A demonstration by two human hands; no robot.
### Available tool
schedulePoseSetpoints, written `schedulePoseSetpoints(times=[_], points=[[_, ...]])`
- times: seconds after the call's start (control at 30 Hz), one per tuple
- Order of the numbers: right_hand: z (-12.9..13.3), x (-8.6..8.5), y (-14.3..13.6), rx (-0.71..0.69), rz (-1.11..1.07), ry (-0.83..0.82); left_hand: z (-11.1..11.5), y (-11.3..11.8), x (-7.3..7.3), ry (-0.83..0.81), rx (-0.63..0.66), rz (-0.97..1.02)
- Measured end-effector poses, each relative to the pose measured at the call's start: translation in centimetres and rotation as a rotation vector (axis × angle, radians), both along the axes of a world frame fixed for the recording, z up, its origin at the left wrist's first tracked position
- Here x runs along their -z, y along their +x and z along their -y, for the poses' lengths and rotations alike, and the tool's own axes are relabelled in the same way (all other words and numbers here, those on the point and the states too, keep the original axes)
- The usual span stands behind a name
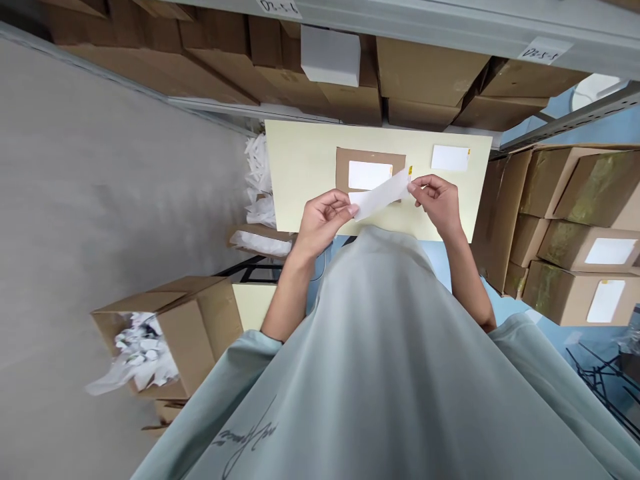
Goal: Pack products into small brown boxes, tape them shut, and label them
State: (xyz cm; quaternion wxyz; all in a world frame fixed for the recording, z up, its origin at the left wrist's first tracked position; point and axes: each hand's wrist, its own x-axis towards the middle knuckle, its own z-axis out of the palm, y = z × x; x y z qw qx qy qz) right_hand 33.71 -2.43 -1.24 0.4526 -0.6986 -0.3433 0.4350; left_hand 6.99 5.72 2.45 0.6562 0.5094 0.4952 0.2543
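Note:
My left hand point(327, 220) pinches the lower left end of a white label point(379, 197) with a yellow mark at its far end. My right hand point(437, 199) pinches the label's right end near that mark. The label is held tilted over the near edge of a flat brown cardboard piece point(344, 163), partly covering it. Another white label point(369, 175) lies on the cardboard. A further white label point(450, 158) rests at the right on the pale yellow table point(305, 173).
Shelves of cardboard boxes point(425, 70) run behind the table. Stacked labelled boxes point(575, 247) stand at the right. An open box point(187, 347) of crumpled white paper point(145, 353) sits lower left, and white wrapped items point(259, 167) lie beside the table's left edge.

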Motion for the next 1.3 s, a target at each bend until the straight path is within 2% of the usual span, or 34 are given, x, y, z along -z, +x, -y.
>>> schedulePoseSetpoints(times=[0.13,0.23,0.3,0.43,0.53,0.63,0.73,0.9,1.0,1.13,1.3], points=[[0.5,-0.5,-0.7,-0.01,0.101,0.057,0.0,0.2,1.2,0.075,-0.1,-0.041],[1.7,-1.6,-2.5,-0.043,0.205,0.148,-0.2,0.3,2.6,0.14,-0.205,-0.09],[2.9,-2.3,-4.3,-0.123,0.262,0.198,-0.3,0.2,3.5,0.167,-0.248,-0.094],[5.3,-2.9,-7.5,-0.336,0.373,0.248,-0.3,-0.4,4.5,0.195,-0.236,-0.098],[6.0,-2.3,-8.4,-0.374,0.394,0.267,-0.3,-1.2,5.1,0.189,-0.188,-0.098],[5.0,-0.6,-7.4,-0.219,0.328,0.254,-0.8,-2.1,6.2,0.212,-0.183,-0.128],[2.9,2.7,-5.4,-0.067,0.217,0.139,-2.1,-2.6,8.3,0.266,-0.119,-0.213],[-1.0,9.3,-3.0,0.004,0.04,-0.006,-6.1,-1.8,13.7,0.296,0.041,-0.303],[-2.6,11.9,-2.9,0.026,0.041,-0.067,-8.4,-0.8,16.8,0.275,0.085,-0.312],[-4.0,13.5,-3.1,0.075,0.092,-0.19,-10.0,0.1,19.1,0.225,0.14,-0.326],[-4.7,14.0,-3.2,0.08,0.177,-0.261,-10.0,0.1,19.9,0.19,0.119,-0.345]])
